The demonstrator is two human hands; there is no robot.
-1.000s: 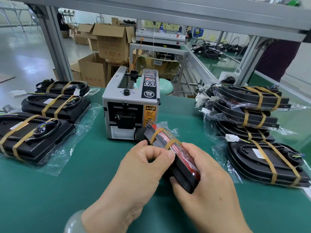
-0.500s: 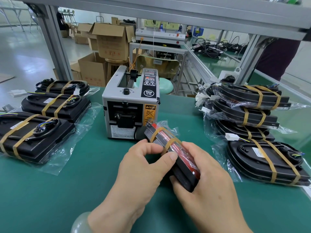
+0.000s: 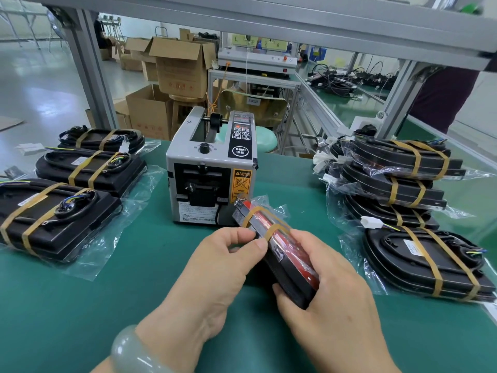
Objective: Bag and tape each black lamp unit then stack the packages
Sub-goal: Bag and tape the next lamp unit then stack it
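Fingers [image 3: 238,234] of left hand [image 3: 220,267] curled, thumb pinching a tan tape band [image 3: 272,229] on the bagged lamp unit [image 3: 289,250]. Right hand [image 3: 333,300] clamps the unit's near end, fingers wrapped behind it. Unit held on edge, tilted, frame centre, just in front of tape dispenser [image 3: 209,168], above green worktop [image 3: 80,305]. Stacked packages [image 3: 398,181] at frame right.

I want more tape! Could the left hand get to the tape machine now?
Probably not straight away: the left hand is pinching the bagged lamp unit, though the tape machine stands just beyond, nothing between.
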